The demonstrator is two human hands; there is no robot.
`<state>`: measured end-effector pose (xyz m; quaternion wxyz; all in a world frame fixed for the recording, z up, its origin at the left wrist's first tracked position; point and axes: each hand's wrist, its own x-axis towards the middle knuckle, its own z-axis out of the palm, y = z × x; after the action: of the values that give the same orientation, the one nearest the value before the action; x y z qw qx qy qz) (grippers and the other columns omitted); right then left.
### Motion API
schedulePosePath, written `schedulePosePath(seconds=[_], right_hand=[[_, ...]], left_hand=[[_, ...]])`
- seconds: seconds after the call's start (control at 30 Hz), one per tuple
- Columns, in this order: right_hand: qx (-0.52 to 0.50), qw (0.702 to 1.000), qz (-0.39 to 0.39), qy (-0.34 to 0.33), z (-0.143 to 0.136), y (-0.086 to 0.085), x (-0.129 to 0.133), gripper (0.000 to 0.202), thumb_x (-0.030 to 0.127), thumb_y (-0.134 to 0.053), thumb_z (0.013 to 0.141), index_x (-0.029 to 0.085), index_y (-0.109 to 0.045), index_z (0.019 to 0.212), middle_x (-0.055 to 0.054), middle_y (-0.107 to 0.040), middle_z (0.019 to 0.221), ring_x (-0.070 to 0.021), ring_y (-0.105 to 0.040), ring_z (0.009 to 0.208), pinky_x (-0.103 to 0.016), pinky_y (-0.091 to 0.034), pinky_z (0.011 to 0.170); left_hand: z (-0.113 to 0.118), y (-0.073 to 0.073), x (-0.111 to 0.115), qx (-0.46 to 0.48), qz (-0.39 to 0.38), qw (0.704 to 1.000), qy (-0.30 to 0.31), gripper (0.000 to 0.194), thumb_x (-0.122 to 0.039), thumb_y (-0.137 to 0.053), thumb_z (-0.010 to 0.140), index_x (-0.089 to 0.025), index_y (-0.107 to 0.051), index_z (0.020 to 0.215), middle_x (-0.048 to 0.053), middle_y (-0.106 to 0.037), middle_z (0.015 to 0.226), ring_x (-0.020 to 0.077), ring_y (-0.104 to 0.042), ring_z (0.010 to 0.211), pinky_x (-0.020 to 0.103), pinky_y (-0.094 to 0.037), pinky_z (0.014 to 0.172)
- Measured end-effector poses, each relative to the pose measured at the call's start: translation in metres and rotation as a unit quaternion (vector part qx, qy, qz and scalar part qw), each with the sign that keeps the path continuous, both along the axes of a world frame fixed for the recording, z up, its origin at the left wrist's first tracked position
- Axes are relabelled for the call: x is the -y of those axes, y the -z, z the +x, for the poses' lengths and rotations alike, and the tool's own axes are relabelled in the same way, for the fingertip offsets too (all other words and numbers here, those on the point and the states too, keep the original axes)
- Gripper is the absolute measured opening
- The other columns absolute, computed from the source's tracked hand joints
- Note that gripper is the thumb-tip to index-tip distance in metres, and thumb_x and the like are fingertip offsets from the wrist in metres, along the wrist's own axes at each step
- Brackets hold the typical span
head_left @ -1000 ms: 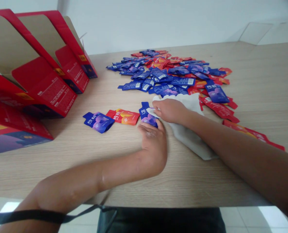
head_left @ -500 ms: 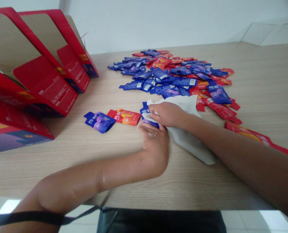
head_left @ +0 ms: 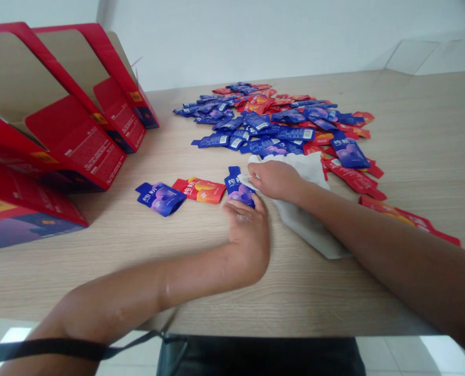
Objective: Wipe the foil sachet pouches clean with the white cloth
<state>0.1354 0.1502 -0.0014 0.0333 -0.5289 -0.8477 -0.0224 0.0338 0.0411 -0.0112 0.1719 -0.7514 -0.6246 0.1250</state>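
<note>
My left hand (head_left: 247,219) presses the lower edge of a blue pouch (head_left: 238,189) flat on the table, its fingertips resting on the pouch. A white cloth (head_left: 309,219) is bunched in my right hand (head_left: 275,178), whose fingers are closed on it. One corner of the cloth touches the pouch's right side; the rest trails back under my right forearm. Left of this pouch lie a red-orange pouch (head_left: 203,190) and a second blue pouch (head_left: 161,198), in a row with their edges close together.
A wide heap of blue and red pouches (head_left: 256,122) spreads behind my hands. Open red boxes (head_left: 79,141) stand along the left side. A red pouch (head_left: 416,222) lies beyond my right forearm. The white wall (head_left: 295,36) rises behind the wooden table (head_left: 170,292).
My right hand has slid slightly right with the cloth, uncovering more of the blue pouch's face. My left hand stays at the pouch's lower edge.
</note>
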Motion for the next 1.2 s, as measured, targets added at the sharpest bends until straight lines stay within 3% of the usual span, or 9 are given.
schedulePosePath(seconds=[0.17,0.3,0.53,0.7,1.03,1.2], right_hand=[[-0.081,0.995,0.043,-0.035,-0.004,-0.007,0.007,0.027,0.038,-0.043,0.093,0.020,-0.062,0.098,-0.008,-0.070,0.089,-0.0204,-0.060,0.078,-0.029,-0.027,0.060],[-0.069,0.993,-0.018,-0.091,-0.012,-0.008,0.012,0.025,0.039,-0.046,0.092,0.020,-0.063,0.094,-0.006,-0.070,0.085,-0.0189,-0.058,0.076,-0.028,-0.026,0.060],[-0.041,0.997,-0.041,-0.058,-0.010,-0.003,0.006,0.025,0.038,-0.046,0.092,0.020,-0.062,0.094,-0.008,-0.070,0.089,-0.0182,-0.058,0.075,-0.028,-0.024,0.057],[-0.038,0.997,-0.036,-0.048,-0.008,-0.003,0.005,0.025,0.038,-0.045,0.091,0.020,-0.062,0.095,-0.008,-0.070,0.088,-0.0190,-0.059,0.074,-0.028,-0.024,0.056],[-0.028,0.999,-0.014,-0.014,-0.002,-0.004,0.001,0.027,0.038,-0.043,0.092,0.020,-0.063,0.099,-0.010,-0.071,0.092,-0.0216,-0.062,0.078,-0.029,-0.024,0.056],[-0.066,0.995,0.013,-0.068,-0.009,-0.011,0.011,0.025,0.039,-0.046,0.093,0.020,-0.062,0.096,-0.007,-0.070,0.089,-0.0197,-0.060,0.080,-0.028,-0.025,0.060]], left_hand=[[0.001,-0.002,-0.001,-0.006,-0.019,1.000,0.005,0.055,0.000,-0.028,0.090,-0.008,-0.040,0.143,0.033,-0.064,0.119,0.0325,-0.068,0.106,0.046,-0.051,0.085],[0.001,-0.005,-0.001,0.002,-0.026,1.000,0.013,0.048,0.000,-0.026,0.091,0.001,-0.049,0.134,0.036,-0.062,0.119,0.0343,-0.066,0.109,0.047,-0.052,0.086],[0.002,-0.005,-0.001,-0.010,-0.010,1.000,-0.006,0.050,-0.002,-0.026,0.092,0.002,-0.040,0.140,0.037,-0.062,0.119,0.0339,-0.068,0.106,0.046,-0.052,0.086],[0.001,-0.004,-0.001,0.017,-0.022,1.000,0.003,0.054,0.001,-0.027,0.091,-0.006,-0.042,0.142,0.034,-0.064,0.118,0.0343,-0.068,0.105,0.047,-0.052,0.082],[0.000,-0.001,0.000,0.021,-0.007,1.000,0.002,0.054,0.000,-0.029,0.090,-0.009,-0.042,0.142,0.030,-0.067,0.116,0.0310,-0.069,0.102,0.046,-0.052,0.082],[0.001,-0.003,0.000,0.017,-0.015,1.000,0.004,0.052,0.000,-0.028,0.090,-0.005,-0.044,0.139,0.031,-0.066,0.118,0.0308,-0.068,0.105,0.047,-0.051,0.085]])
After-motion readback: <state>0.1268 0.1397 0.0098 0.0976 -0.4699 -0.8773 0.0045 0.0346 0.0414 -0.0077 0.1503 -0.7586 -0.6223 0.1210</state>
